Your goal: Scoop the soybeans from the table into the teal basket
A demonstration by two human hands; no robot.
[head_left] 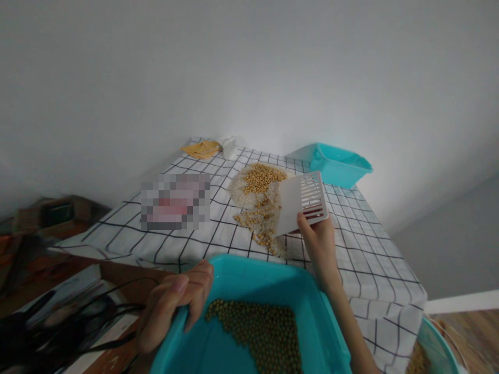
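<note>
My left hand point(177, 301) grips the left rim of a turquoise plastic bin point(307, 285), held at the table's front edge. Round beans point(265, 330) cover part of the bin's floor. In my right hand point(319, 244) is a pale slotted scoop point(292, 200), tilted on the tabletop, thumb on its near edge. The flat side of the scoop meets a spread of yellow soybeans point(263, 176) mixed with white rice-like grains point(239, 193). A trail of soybeans runs from this pile toward the bin.
A black-and-white checked cloth point(370, 244) covers the table. A second turquoise bin point(337, 169) stands at the back right. Toward the back left lie a yellow packet point(201, 149) and a pixelated item point(175, 202). Cables point(105, 317) hang at lower left; another tub point(436, 337) stands below right.
</note>
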